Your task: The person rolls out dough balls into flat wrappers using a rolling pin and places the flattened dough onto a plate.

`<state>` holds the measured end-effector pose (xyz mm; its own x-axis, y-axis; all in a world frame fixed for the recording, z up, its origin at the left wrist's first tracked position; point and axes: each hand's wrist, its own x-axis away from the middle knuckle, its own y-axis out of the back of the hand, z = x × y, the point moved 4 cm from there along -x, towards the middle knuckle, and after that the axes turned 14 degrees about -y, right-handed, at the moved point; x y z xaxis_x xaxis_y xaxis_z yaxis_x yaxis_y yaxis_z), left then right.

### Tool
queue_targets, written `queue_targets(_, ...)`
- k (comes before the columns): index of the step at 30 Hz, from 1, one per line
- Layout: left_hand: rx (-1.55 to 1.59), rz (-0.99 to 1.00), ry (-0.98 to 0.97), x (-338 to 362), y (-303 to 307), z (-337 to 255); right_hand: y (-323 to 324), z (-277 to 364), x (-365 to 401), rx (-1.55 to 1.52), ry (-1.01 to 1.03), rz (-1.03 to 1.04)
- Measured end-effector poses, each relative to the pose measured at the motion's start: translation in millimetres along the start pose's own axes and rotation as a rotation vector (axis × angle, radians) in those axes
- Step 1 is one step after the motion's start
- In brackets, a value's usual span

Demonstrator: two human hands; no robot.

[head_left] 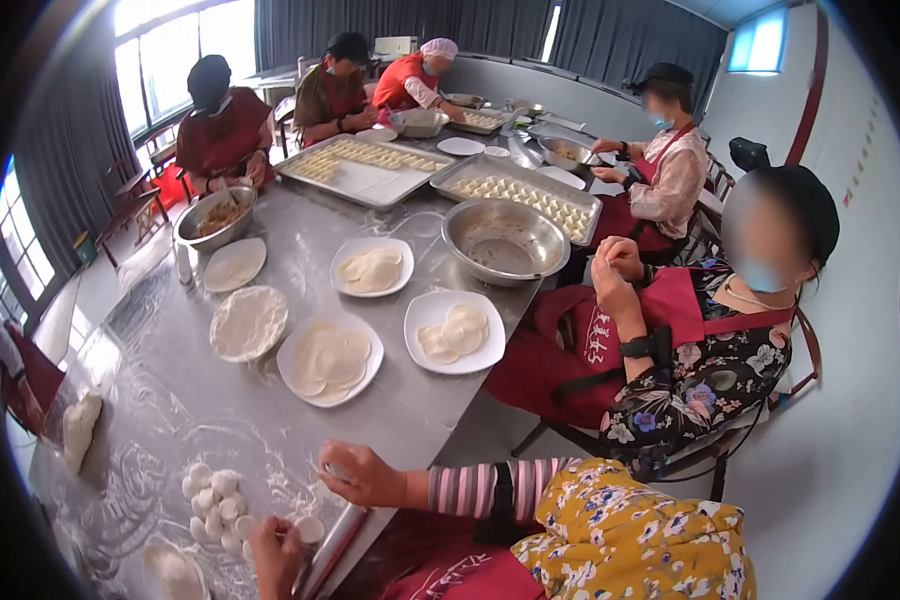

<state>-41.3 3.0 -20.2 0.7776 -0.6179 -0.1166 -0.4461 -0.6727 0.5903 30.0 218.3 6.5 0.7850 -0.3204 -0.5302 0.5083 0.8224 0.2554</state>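
Note:
My right hand [363, 475], in a striped sleeve, is held closed just above the table edge. A pale bit shows at its fingers, too small to name. Lower down, my left hand [276, 556] has its fingers curled together; what they hold, if anything, is hidden. Right beside it a flattened dough round [310, 529] lies on the floured steel table [160, 400]. To the left of that hand is a heap of small dough pieces [210, 500]. A pale floury mound [173, 572] sits at the bottom edge, and a larger dough lump [81, 430] lies far left.
Plates of thin dough wrappers [332, 358] stand ahead, beside a bowl of flour [249, 324]. Farther off are a steel bowl [505, 242], a bowl of filling [216, 218] and trays of dumplings [520, 195]. Several people sit around the table; one person [690, 350] is close on my right.

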Motion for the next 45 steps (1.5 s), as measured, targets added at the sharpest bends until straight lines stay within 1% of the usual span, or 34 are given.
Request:
queue_targets(1, 0.000, -0.001, -0.012, -0.2, -1.6, -4.2, -0.8, -1.4, -2.2, 0.005, 0.009, -0.007)
queue_targets(3, -0.045, 0.080, -0.041, 0.8, -5.3, -11.6, -10.7, -7.3, -12.7, -0.100, -0.049, -0.004)
queue_targets(4, -0.016, 0.069, -0.063, -2.0, -7.0, -6.7, -18.3, -11.1, -21.8, -0.074, -0.092, 0.031)
queue_targets(5, -0.024, 0.066, -0.072, -7.8, -8.5, -4.5, -24.4, -12.1, -31.4, -0.078, -0.082, 0.023)
queue_targets(7, -0.124, 0.004, -0.200, -18.1, -7.1, -7.4, -35.4, -13.2, -45.9, -0.061, -0.085, 0.080)
queue_targets(8, -0.130, -0.001, -0.205, -20.5, -6.3, -10.4, -35.3, -10.2, -47.4, -0.082, -0.074, 0.070)
queue_targets(10, -0.026, 0.112, -0.101, -24.2, -10.8, -10.8, -29.3, -6.9, -42.1, -0.077, -0.058, 0.058)
queue_targets(11, -0.027, 0.111, -0.103, -23.8, -8.7, -11.5, -24.9, -6.0, -36.3, -0.070, -0.051, 0.048)
queue_targets(13, -0.120, 0.186, -0.184, -17.8, -7.0, -13.2, -11.6, -3.7, -16.2, -0.065, -0.064, 0.062)
queue_targets(14, -0.086, 0.170, -0.108, -14.3, -4.7, -2.0, -6.4, -3.6, -9.1, -0.061, -0.077, 0.076)
queue_targets(15, -0.085, 0.165, -0.109, -11.5, -4.2, 5.3, -3.5, -3.9, -5.8, -0.061, -0.074, 0.079)
queue_targets(17, -0.039, 0.251, 0.060, -3.4, -3.7, 12.9, -0.6, -2.1, -0.1, -0.067, -0.056, 0.032)
queue_targets(18, -0.045, 0.248, 0.065, -2.3, -4.6, 7.0, -4.7, -3.8, -4.2, -0.075, -0.055, 0.033)
queue_targets(20, -0.087, 0.130, -0.079, -4.7, -2.3, -16.4, -21.2, -11.0, -24.9, -0.008, -0.042, 0.027)
queue_targets(21, -0.104, 0.113, -0.066, -5.8, -0.6, -18.4, -29.5, -14.4, -31.7, -0.030, -0.031, 0.037)
queue_targets(23, -0.213, 0.103, -0.128, -15.3, -2.0, -16.6, -43.6, -19.4, -45.0, 0.028, -0.028, 0.029)
queue_targets(24, -0.222, 0.089, -0.118, -18.4, -1.0, -14.0, -42.9, -18.5, -45.5, 0.016, -0.040, 0.028)
queue_targets(26, -0.107, 0.198, -0.065, -18.9, -5.2, -7.4, -36.2, -17.2, -36.2, 0.020, -0.020, 0.015)
queue_targets(29, -0.094, 0.206, -0.062, -8.9, -0.1, -8.9, -8.6, -1.7, -12.5, 0.066, 0.047, -0.022)
queue_targets(30, -0.092, 0.190, -0.046, -5.6, 1.7, -7.6, -1.9, 4.0, -7.2, 0.057, 0.051, -0.001)
queue_targets(32, 0.071, 0.144, 0.067, 3.0, 1.5, -4.5, 5.9, 9.4, -0.6, 0.017, 0.006, -0.022)
queue_targets(33, 0.070, 0.131, 0.085, 5.4, 1.8, -5.9, -0.5, 6.3, -3.3, 0.004, 0.004, -0.004)
queue_targets(35, -0.102, 0.201, -0.043, -0.4, -0.1, -17.8, -14.8, -6.5, -20.0, 0.068, 0.004, 0.000)
queue_targets(36, -0.160, 0.191, -0.068, -4.5, 0.6, -23.2, -22.0, -7.8, -29.7, 0.052, 0.005, 0.020)
queue_targets(37, -0.162, 0.175, -0.042, -8.5, -0.5, -20.1, -29.4, -8.7, -39.6, 0.063, 0.010, 0.010)
queue_targets(39, -0.157, 0.122, -0.121, -15.6, -2.8, -13.4, -42.7, -20.3, -47.8, 0.104, -0.015, 0.026)
queue_targets(40, -0.120, 0.146, -0.115, -16.5, -2.5, -15.3, -47.2, -29.4, -44.3, 0.154, 0.077, 0.038)
queue_targets(41, -0.075, 0.168, -0.098, -17.1, -2.3, -16.4, -39.5, -23.3, -39.6, 0.195, 0.072, 0.041)
queue_targets(43, -0.223, 0.257, -0.126, -13.2, -2.9, -8.5, -22.7, -17.5, -21.7, 0.216, 0.114, 0.015)
queue_targets(44, -0.187, 0.197, -0.105, -9.3, -0.8, -6.0, -12.4, -4.6, -12.4, 0.340, 0.238, 0.015)
queue_targets(45, -0.160, 0.136, -0.090, -5.2, 0.6, -3.6, -0.7, 1.3, -5.2, 0.103, -0.057, -0.010)
